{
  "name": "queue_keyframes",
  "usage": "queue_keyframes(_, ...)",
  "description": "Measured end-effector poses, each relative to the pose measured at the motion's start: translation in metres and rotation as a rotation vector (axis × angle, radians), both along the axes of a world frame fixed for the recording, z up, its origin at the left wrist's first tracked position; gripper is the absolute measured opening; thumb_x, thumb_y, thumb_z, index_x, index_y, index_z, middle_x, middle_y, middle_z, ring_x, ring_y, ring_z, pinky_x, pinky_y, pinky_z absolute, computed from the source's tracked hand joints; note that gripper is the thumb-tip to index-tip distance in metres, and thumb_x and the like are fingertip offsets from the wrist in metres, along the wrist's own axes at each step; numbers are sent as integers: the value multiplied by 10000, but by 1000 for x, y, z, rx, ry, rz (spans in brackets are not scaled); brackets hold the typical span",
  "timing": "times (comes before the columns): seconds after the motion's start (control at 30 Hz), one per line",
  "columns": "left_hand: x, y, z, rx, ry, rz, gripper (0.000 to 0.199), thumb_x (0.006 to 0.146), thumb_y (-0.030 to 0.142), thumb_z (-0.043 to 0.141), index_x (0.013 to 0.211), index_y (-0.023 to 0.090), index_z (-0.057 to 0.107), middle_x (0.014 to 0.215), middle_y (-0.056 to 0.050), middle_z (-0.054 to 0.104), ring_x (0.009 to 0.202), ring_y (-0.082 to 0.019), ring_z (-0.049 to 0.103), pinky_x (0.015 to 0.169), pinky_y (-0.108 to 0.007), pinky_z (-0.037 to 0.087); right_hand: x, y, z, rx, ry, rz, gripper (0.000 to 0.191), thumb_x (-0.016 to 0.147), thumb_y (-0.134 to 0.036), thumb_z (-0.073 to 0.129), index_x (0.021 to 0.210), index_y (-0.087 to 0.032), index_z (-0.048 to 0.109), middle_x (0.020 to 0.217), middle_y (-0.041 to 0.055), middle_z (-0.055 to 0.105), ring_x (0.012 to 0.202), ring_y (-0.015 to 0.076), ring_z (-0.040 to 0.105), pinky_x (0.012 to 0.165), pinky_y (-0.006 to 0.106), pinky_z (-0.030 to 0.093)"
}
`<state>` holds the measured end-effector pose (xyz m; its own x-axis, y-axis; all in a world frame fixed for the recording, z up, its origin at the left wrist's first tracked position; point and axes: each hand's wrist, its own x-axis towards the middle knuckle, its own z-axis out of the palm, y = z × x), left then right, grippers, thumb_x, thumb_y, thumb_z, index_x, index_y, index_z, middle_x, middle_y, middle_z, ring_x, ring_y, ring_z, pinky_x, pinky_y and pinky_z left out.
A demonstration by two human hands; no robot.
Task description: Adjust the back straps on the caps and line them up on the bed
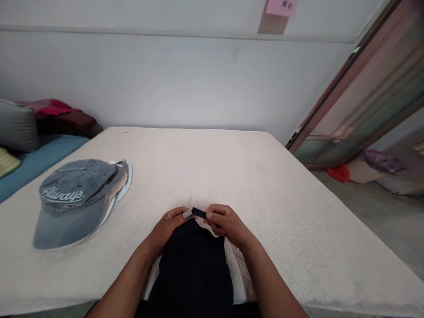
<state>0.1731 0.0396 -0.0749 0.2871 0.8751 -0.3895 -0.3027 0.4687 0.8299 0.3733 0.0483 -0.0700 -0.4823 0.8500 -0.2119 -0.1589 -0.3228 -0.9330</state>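
Note:
A dark piece of fabric (pixel 195 269), perhaps a cap, lies at the front edge of the covered table, between my forearms. My left hand (pixel 170 225) is closed on a small silver buckle (pixel 187 215) at the far edge of the fabric. Pinched in the fingers of my right hand (pixel 227 223) is the end of a short dark strap (pixel 199 213). The strap's other end is beside the buckle; whether it enters the buckle cannot be made out. My fingers partly hide the fabric's far edge.
Several stacked caps (pixel 77 198), a grey one on top, sit on the left of the table (pixel 232 163). Beyond the left edge are a blue mat (pixel 49 152) and a grey cushion (pixel 16 126). A wall is behind; a sliding door frame (pixel 341 75) stands at the right.

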Motion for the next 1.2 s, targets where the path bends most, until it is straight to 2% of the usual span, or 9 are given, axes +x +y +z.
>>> queue_keyframes(0.17,-3,-1,-3,-38,47,39,274,645,317,772,862,181,673,649,14,664,534,-98,553,540,-205,395,2,0,-2,-10,-25,35,226,788,-343,613,668,-154,578,494,-60,409,409,41,277,404,209,146)
queue_keyframes(0.37,-6,-1,-6,-34,56,-56,241,667,307,755,864,186,686,644,16,659,529,-89,537,521,-192,364,4,-1,-5,31,-35,94,235,790,-362,607,675,-160,571,511,-56,421,419,47,287,402,208,156)
queue_keyframes(0.53,-6,0,-6,-15,85,-151,190,694,320,730,812,176,694,616,20,643,501,-79,506,499,-188,335,4,-2,-3,50,-25,112,233,790,-383,618,768,-151,614,517,-58,428,429,48,303,406,202,185)
queue_keyframes(0.83,-5,-2,-8,-26,80,-145,224,679,344,737,815,173,687,625,19,620,516,-88,483,512,-202,315,5,-2,-7,-2,-37,148,161,772,-314,617,738,-156,614,520,-54,440,433,48,318,414,201,175)
queue_keyframes(1.2,-4,0,-2,109,114,-302,271,776,398,620,678,148,583,560,44,464,489,-73,341,474,-196,247,3,-1,-5,-6,-78,156,121,758,-247,588,697,-143,590,506,-54,443,423,47,329,404,197,185)
